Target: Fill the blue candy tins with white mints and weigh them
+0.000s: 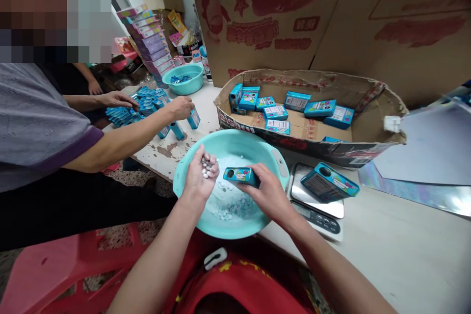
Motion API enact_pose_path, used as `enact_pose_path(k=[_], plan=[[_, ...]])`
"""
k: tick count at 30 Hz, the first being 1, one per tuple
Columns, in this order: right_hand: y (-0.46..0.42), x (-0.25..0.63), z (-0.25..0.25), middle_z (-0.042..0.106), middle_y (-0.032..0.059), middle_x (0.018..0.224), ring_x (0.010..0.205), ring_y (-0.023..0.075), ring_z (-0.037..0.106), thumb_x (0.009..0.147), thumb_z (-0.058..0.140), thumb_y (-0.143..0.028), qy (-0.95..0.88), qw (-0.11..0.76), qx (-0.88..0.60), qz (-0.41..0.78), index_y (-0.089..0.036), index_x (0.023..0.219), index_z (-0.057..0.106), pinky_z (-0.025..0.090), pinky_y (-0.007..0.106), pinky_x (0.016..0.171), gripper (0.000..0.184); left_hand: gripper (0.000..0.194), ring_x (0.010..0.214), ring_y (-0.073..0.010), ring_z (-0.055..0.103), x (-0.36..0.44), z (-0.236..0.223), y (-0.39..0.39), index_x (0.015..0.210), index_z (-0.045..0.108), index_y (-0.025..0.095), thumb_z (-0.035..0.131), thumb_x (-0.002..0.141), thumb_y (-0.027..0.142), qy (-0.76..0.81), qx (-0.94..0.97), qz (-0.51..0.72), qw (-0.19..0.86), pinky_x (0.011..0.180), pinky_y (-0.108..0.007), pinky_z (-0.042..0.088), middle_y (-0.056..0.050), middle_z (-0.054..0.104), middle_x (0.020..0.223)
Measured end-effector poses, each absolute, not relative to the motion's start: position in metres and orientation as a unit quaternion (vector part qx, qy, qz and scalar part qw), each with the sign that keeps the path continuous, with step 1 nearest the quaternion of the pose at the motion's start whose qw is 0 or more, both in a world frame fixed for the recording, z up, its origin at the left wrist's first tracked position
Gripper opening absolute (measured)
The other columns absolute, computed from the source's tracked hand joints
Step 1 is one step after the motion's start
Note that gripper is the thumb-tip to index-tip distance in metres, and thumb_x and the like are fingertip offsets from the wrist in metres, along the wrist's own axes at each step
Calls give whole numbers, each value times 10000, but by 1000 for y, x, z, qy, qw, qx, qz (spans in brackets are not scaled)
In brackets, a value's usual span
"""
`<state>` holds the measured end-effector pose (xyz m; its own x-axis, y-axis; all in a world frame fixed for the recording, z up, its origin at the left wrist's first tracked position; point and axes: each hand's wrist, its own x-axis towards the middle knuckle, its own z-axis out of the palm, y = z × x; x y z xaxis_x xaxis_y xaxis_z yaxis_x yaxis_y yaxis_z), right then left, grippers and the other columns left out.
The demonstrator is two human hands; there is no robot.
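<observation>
Cupped over the turquoise basin [184, 171], my left hand [202, 176] holds several small white candies [208, 167]. My right hand [267, 186] grips a small blue candy box [238, 175] above the same basin, its round dark hole facing me. More white candies [235, 206] lie in the bottom of the basin with pale powder. Just right of the basin, another blue box [327, 182] with a round hole sits on a kitchen scale [319, 216]. The two hands are apart, with the held box close to the left fingers.
Behind the basin stands a low cardboard tray [294, 140] holding several blue boxes. At left, a co-worker's hand [183, 108] is at a blue box [193, 117] near a pile of more boxes [147, 100]. A smaller turquoise basin [186, 86] stands farther back. Shiny sheets [423, 152] lie at right.
</observation>
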<state>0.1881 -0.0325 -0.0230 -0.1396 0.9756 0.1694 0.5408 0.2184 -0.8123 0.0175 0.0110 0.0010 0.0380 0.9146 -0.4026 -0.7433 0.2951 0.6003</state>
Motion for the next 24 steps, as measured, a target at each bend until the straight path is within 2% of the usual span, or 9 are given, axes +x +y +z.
enact_pose_path(k=[4,8,14,17,21,24], plan=[[-33,175,-20,576,29,933,877,203,551,771,699,-239,-700,348,-539,313,-210,972,600,425,339,789,226,377,518,-103,546,36,4,11,595,481,151,707,735,418,402,235,648,602,473,-193,398,16,498,551],[-33,171,-17,573,26,924,865,200,550,757,714,-215,-689,361,-540,320,-200,966,598,424,339,787,240,333,547,-113,563,41,3,9,635,499,157,689,756,403,398,265,672,566,563,-234,462,27,509,582],[-35,170,-18,577,18,936,895,198,552,754,712,-196,-679,386,-527,335,-214,972,611,422,338,805,241,335,481,-107,519,44,8,2,632,476,169,632,804,411,414,308,655,553,502,-218,408,25,495,521],[-35,172,-21,588,12,941,907,196,557,749,712,-184,-671,396,-518,352,-228,978,622,423,333,812,250,337,493,-123,541,47,14,-1,636,474,174,629,805,421,415,326,643,555,527,-229,428,24,492,506],[-36,179,-19,596,18,925,884,202,561,750,720,-242,-657,413,-520,358,-220,942,634,430,337,794,211,328,497,-121,543,42,20,-1,663,472,178,600,819,436,398,350,650,544,554,-237,440,26,495,523],[-43,191,-13,622,20,945,896,202,582,750,731,-318,-624,453,-501,392,-222,969,639,451,335,811,256,315,538,-131,558,25,8,2,725,474,189,518,852,475,439,400,623,509,594,-264,463,24,517,586]])
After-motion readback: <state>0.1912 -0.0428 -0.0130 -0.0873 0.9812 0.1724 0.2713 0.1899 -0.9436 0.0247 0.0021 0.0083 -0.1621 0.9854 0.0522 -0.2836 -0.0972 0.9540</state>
